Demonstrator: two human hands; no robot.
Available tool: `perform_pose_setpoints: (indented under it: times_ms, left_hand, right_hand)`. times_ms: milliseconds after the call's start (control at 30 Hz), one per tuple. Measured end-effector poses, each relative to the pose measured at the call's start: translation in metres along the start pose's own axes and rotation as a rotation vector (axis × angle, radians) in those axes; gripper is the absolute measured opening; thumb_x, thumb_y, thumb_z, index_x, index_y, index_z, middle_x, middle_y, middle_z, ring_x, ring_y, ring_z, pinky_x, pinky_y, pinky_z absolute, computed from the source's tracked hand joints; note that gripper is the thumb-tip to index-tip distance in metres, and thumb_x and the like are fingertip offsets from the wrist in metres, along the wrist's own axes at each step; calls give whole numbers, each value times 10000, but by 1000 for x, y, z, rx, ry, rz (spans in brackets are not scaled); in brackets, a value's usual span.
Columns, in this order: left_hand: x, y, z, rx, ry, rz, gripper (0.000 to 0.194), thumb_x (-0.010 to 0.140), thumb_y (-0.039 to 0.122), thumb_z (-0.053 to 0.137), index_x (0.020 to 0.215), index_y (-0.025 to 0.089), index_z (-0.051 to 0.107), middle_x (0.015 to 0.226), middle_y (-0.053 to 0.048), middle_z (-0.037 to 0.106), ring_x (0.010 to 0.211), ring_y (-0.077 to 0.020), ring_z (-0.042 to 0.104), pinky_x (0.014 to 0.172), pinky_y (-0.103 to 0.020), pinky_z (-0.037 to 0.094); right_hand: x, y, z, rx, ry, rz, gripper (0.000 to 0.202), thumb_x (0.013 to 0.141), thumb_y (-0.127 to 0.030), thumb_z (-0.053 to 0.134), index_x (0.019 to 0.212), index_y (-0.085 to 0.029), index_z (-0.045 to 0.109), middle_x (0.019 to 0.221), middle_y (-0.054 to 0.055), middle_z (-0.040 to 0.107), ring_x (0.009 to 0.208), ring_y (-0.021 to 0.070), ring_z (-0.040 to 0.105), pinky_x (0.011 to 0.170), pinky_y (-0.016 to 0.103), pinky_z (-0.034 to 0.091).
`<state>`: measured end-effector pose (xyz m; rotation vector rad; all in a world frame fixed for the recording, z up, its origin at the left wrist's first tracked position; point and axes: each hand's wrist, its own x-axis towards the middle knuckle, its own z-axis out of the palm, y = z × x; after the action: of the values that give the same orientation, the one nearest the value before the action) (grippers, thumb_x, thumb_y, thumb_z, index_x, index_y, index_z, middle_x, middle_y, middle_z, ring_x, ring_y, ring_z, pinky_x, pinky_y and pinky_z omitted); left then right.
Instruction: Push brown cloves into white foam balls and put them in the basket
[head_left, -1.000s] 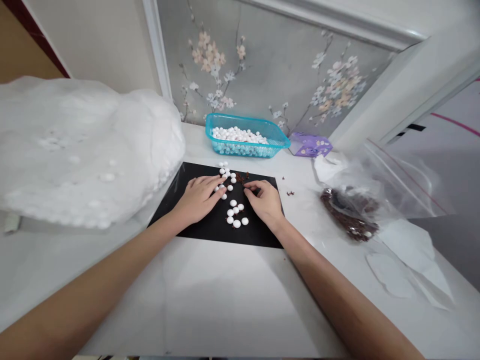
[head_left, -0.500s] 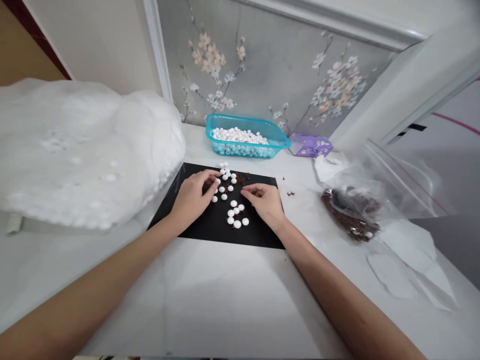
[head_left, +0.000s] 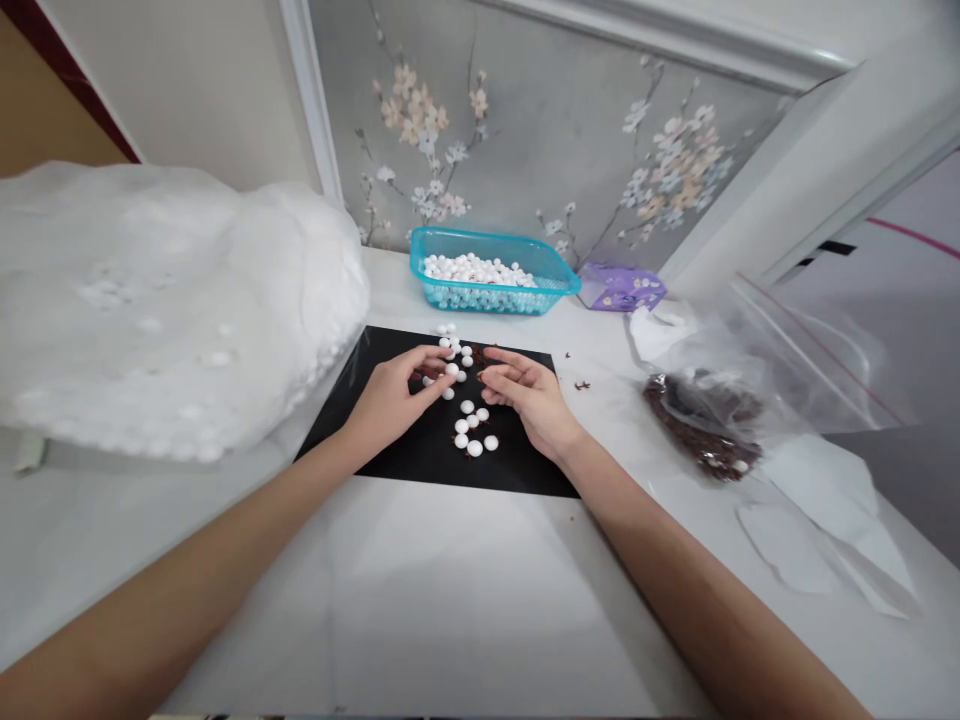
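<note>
A clear bag of white balls (head_left: 180, 320) sits on the bench (head_left: 420, 590). The left hand (head_left: 390, 398) pinches one white ball (head_left: 451, 369), lifted above a black mat (head_left: 420, 460) scattered with loose balls (head_left: 475, 449). Beside it, apart, the right hand (head_left: 538, 402) appears to grip a tiny brown piece (head_left: 481, 376); both hands thus seem loaded. Farther right lies a bag of brown pieces (head_left: 694, 435).

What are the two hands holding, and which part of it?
The left hand pinches a white ball by its side, between thumb and fingers. Whether the right hand holds anything is too small to tell.
</note>
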<state>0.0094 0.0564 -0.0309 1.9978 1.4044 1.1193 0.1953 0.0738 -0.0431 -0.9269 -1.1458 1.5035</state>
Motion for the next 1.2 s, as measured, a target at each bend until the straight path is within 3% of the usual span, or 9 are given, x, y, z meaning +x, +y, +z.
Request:
perform_pose_setpoints:
  times_ms: [233,1200]
  left_hand:
    - [-1,4,1,34,-77,45,235,772,360,588,928,203,668,887,-23,676,810,-154,616,753,-278,479]
    - [-3,8,1,57,-75,73,219,773,330,595,927,199,677,866,-10,676,794,-140,619,756,-259,475]
  right_hand:
    - [-1,3,4,-46,-11,-52,389,606,-279,745,955,-164,618,712,-24,655,457,27,423,434,176,389]
    - [-1,5,3,-62,-57,-70,283,617,-293,742,832,-175,601,700,-23,633,440,24,381,404,183,328]
